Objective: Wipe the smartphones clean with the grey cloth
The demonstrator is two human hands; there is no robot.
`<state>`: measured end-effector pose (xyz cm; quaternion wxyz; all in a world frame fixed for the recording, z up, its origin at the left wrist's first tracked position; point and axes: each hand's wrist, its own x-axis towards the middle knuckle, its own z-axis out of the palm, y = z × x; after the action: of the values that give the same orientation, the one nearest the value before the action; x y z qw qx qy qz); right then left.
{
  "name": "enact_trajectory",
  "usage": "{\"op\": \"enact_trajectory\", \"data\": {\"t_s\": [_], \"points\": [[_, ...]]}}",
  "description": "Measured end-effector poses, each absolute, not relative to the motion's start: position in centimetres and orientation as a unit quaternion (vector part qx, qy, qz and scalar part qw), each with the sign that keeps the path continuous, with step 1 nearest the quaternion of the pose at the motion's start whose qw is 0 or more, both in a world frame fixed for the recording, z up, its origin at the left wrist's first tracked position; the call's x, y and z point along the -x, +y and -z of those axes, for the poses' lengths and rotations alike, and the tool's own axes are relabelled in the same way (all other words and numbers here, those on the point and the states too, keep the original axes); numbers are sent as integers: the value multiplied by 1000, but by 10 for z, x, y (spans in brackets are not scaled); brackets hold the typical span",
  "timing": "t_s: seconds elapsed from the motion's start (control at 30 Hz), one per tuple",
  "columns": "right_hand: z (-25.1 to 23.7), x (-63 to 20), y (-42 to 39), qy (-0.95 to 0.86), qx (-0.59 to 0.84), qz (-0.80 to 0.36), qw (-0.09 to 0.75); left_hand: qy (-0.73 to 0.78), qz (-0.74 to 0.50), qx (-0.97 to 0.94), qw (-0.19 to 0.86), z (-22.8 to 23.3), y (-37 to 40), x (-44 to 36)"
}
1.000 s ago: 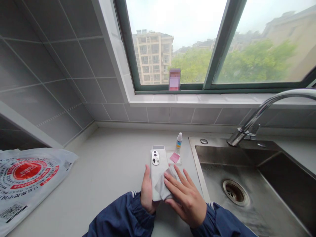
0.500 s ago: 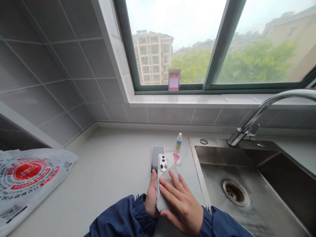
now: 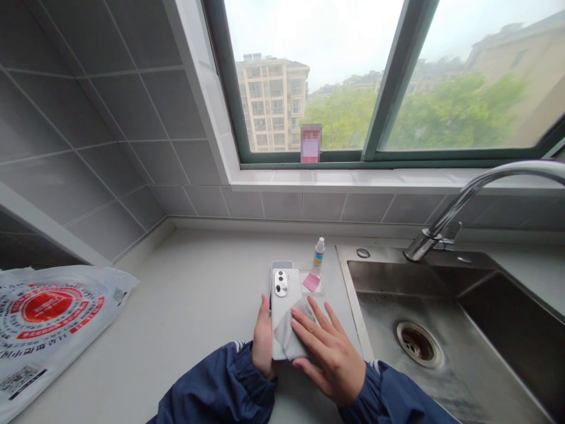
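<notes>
A white smartphone (image 3: 286, 280), camera lenses facing up, is gripped along its left edge by my left hand (image 3: 263, 341), with the thumb pointing up the side. Over the phone's lower back lies a thin light-grey cloth (image 3: 285, 334). My right hand (image 3: 329, 351) holds this cloth against the phone, its fingers extended across it; part of the cloth is hidden under them. Behind the phone, a second dark-faced phone (image 3: 282, 264) rests on the counter, mostly covered from view. A clear case with a pink square (image 3: 311, 282) lies to the right, below a small white spray bottle (image 3: 319, 252).
At right is a steel sink (image 3: 353, 306) with a drain (image 3: 419, 343) and a chrome faucet (image 3: 459, 203). A white plastic bag with red print (image 3: 53, 312) lies on the counter (image 3: 189, 282) at far left. A window (image 3: 304, 70) is above the tiled back wall.
The held phone has shifted slightly left and up, turning its back more toward me. My right hand and the cloth have slid lower relative to the lenses, and more of the pink square shows.
</notes>
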<state>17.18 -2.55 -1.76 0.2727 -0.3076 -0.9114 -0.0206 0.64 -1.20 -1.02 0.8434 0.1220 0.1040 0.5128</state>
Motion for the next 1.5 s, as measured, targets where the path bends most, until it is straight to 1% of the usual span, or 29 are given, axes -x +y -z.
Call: {"op": "enact_trajectory", "data": {"t_s": [0.17, 0.27, 0.33, 0.43, 0.63, 0.77, 0.93, 1.17, 1.33, 1.5], "points": [[16, -167, -31, -919, 295, 21, 261, 103, -505, -116, 849, 19, -17, -11], [12, -164, -35, -920, 288, 14, 265, 97, -479, -106, 866, 25, -22, -15], [11, -164, -35, -913, 305, 15, 269, 87, -465, -118, 873, 26, -24, -17], [13, -166, -31, -906, 337, 26, 253, 84, -454, -140, 876, 28, -22, -15], [21, -168, -26, -895, 369, 43, 247, 72, -484, -178, 854, 30, -18, -15], [23, -172, -23, -869, 411, 38, 274, 72, -451, -209, 865, 22, -24, -20], [25, -178, -16, -849, 446, 26, 280, 106, -392, -218, 888, 19, -33, -25], [24, -178, -18, -867, 406, 9, 290, 119, -405, -221, 879, 31, -33, -24], [21, -174, -21, -885, 374, -2, 277, 131, -459, -271, 836, 34, -30, -21], [17, -174, -24, -879, 368, -8, 303, 92, -438, -252, 858, 34, -28, -21]]}}
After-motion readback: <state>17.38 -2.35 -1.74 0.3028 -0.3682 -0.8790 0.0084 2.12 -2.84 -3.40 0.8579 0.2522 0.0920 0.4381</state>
